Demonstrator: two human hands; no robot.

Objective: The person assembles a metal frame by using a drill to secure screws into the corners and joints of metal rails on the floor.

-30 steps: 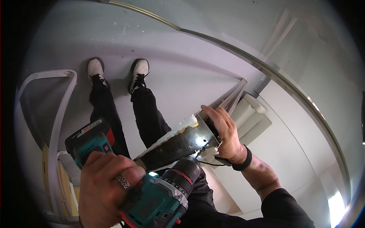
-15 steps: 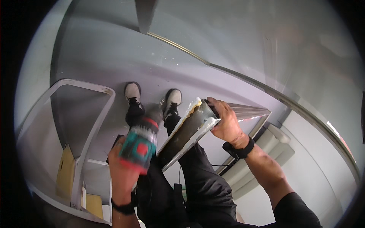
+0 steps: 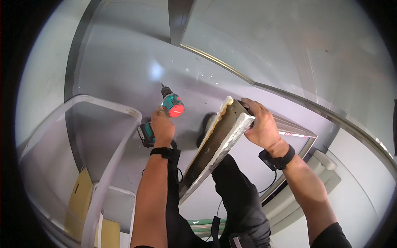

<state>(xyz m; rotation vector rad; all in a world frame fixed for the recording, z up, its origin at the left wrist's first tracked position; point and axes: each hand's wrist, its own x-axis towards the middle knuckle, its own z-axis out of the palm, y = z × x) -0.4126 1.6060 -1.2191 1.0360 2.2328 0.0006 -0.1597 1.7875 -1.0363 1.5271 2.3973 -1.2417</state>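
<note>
My left hand (image 3: 163, 129) is closed around the handle of a teal and black cordless drill (image 3: 172, 104) with a red end cap. The drill is low by the floor, its chuck pointing away from me and its battery toward my side; whether it touches the floor I cannot tell. My right hand (image 3: 264, 124) grips the upper end of a long metal channel (image 3: 215, 138), thumb and fingers over its rim. White and yellowish residue runs along the channel's edges. It slants across my legs, its open side facing up.
A light metal tube frame (image 3: 108, 169) stands at the left, with yellowish boards (image 3: 82, 198) beside it. At the right lie a metal frame (image 3: 285, 159) and pale rounded padding (image 3: 308, 186). A glass panel with a metal edge rail (image 3: 289, 97) crosses the far right. The floor (image 3: 120, 62) is grey.
My left hand has carried the drill forward and down toward the floor, and a light spot now shows there. My right hand keeps its grip on the channel. The view has shifted.
</note>
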